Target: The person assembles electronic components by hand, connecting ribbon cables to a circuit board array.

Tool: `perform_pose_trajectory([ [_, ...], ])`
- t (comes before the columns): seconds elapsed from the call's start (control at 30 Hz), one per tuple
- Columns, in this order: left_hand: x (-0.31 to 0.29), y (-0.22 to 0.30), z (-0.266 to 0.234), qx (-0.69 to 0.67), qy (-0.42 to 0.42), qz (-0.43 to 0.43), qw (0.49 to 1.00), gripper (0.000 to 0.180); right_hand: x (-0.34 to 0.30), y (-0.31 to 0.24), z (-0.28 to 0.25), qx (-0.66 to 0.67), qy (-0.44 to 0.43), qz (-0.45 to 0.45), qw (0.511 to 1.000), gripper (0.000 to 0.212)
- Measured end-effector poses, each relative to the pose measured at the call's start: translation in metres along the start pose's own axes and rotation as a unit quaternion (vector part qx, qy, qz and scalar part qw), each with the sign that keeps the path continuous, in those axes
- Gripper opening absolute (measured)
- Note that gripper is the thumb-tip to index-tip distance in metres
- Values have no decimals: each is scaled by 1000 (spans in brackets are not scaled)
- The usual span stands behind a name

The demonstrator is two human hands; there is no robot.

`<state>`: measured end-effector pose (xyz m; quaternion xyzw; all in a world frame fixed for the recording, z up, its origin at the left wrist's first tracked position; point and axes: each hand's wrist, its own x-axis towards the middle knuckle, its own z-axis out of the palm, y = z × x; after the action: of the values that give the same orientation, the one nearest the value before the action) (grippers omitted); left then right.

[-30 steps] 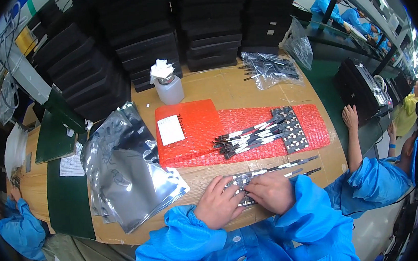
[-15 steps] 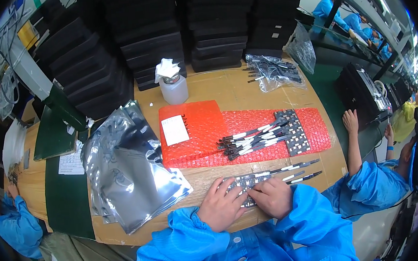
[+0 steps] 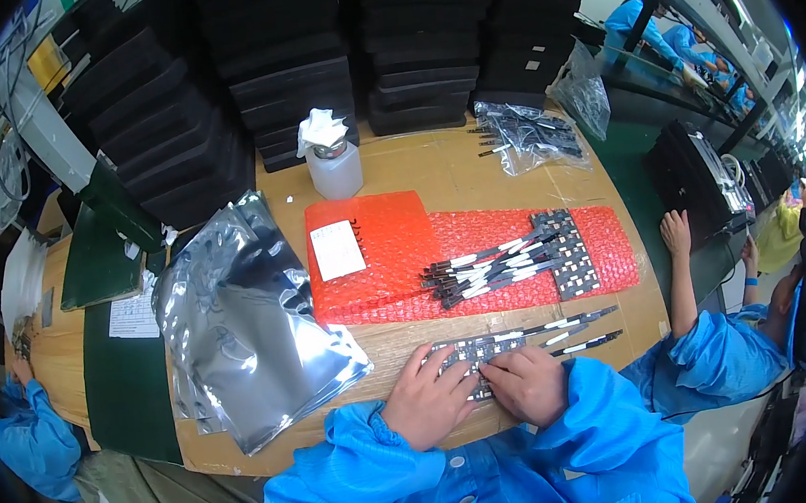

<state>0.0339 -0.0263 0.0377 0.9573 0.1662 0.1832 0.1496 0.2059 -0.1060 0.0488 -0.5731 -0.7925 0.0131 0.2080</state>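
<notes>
A dark panel dotted with small pale squares (image 3: 474, 348) lies on the cardboard-covered table close in front of me. My left hand (image 3: 428, 401) rests on its left part, fingers spread apart and pressing it flat. On its right part my right hand (image 3: 532, 384) is closed, fingertips pressed together against the surface; anything small between them is hidden. Thin black-and-white flexible strips (image 3: 577, 321) extend from under the panel's right side. Beyond it, a similar panel (image 3: 568, 254) and a pile of such strips (image 3: 491, 271) lie on red bubble wrap (image 3: 613, 243).
Silver bags (image 3: 247, 332) lie at left, beside a red bubble pouch (image 3: 369, 245) with a white label. Behind stand a tissue-topped bottle (image 3: 334, 171), bagged strips (image 3: 532, 135) and stacked black trays (image 3: 294, 98). A co-worker's arm (image 3: 681, 275) reaches in at right.
My right hand has shifted very slightly to the right over the panel. My left hand stays in place on it.
</notes>
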Motion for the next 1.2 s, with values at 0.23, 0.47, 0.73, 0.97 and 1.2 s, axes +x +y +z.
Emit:
perform_pose_trajectory([
  [0.23,-1,0,1,-9,4,-2,1000,33,0,-5,0,-13,-7,1,1000,27],
  [0.47,-5,-4,4,-49,6,-13,999,33,2,-17,1,-54,-20,22,998,25],
  [0.73,-5,-4,5,-53,6,-13,999,31,-4,-14,5,11,-4,65,998,28],
  [0.97,-6,-4,4,-49,6,-11,999,32,-6,-12,8,63,21,91,994,29],
  [1.2,-4,-3,3,-48,4,-8,999,33,-7,-13,5,-3,6,44,999,32],
])
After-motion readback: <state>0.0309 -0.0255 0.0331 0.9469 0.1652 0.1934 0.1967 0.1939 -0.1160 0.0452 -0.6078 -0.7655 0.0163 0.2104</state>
